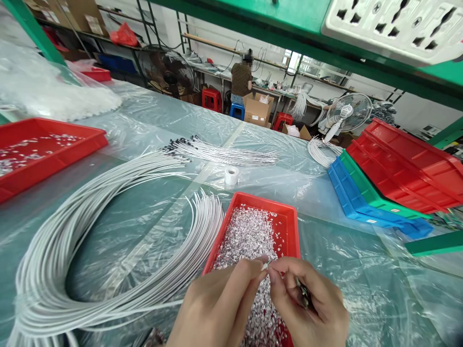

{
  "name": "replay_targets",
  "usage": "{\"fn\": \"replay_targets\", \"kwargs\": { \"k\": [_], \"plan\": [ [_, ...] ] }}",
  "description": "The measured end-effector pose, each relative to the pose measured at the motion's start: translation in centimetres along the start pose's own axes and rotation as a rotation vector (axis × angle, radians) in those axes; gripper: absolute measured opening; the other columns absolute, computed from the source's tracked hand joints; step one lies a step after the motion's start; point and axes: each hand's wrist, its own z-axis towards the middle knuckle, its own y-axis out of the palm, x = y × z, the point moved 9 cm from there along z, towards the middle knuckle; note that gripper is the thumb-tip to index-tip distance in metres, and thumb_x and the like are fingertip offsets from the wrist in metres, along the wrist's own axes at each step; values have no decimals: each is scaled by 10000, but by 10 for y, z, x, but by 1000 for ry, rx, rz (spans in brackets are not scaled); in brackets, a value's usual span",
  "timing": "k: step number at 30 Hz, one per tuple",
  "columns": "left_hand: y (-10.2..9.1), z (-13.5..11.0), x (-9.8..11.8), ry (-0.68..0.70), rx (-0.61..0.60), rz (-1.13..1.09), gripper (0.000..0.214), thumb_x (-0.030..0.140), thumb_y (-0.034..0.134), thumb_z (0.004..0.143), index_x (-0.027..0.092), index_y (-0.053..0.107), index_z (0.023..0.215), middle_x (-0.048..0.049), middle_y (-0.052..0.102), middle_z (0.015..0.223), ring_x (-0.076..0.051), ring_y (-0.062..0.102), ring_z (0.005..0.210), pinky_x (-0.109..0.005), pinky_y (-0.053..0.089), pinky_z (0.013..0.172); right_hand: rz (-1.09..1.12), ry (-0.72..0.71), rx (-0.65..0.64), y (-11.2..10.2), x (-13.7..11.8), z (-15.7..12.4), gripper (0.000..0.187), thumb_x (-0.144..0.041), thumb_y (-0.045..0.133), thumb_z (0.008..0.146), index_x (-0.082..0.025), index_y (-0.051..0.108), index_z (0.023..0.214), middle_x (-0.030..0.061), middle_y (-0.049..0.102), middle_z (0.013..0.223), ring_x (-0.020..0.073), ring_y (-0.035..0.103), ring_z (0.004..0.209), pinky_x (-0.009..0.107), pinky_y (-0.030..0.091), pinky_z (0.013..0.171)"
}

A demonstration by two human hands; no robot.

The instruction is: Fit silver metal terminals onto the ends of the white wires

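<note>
The tiny white piece [265, 265] is in the lower middle of the frame. The left hand [220, 299] pinches it; the right hand's [311, 294] finger and thumb meet at its end, other fingers curled around a dark tool [304, 293]. Best hold steady, press softly, over the red tray [290, 236] of shiny bits [248, 231].

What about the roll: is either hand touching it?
No, the roll stands beyond the near red tray, apart from the left hand and right hand.
</note>
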Motion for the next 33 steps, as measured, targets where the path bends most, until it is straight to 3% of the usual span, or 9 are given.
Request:
{"fn": "replay_targets", "kwargs": {
  "k": [6,13,23,28,33],
  "plan": [
    [4,0,1,31,-10,27,156,103,361,954,201,478,989,19,650,728,-107,642,578,-201,474,537,77,64,-13,5,8,-2,205,-61,547,781,-254,562,849,-100,442,543,58,321,362,190,269,337],
    [1,-3,3,56,34,90,185,126,362,958,187,481,1087,37,586,626,-137,629,564,-236,511,534,168,122,-30,8,15,-2,173,-93,557,807,-264,547,835,-109,338,534,70,253,383,203,207,337],
    [5,-2,1,69,110,111,202,97,397,937,166,529,1073,-28,721,777,-140,660,580,-237,523,530,217,212,27,11,10,-7,157,-121,533,778,-271,534,732,-113,244,504,72,194,372,204,170,345],
    [-3,2,-5,-13,131,-29,130,108,459,931,187,546,987,-6,726,903,-97,689,692,-176,509,618,224,263,84,-3,20,-2,156,-151,592,793,-306,589,784,-111,293,498,82,219,373,221,164,344],
    [-8,2,-8,-54,126,-63,115,121,467,926,205,538,959,29,718,889,-64,675,665,-145,490,611,193,214,3,0,22,-2,145,-180,614,818,-321,609,850,-107,322,499,78,271,375,194,209,341]
  ]
}}
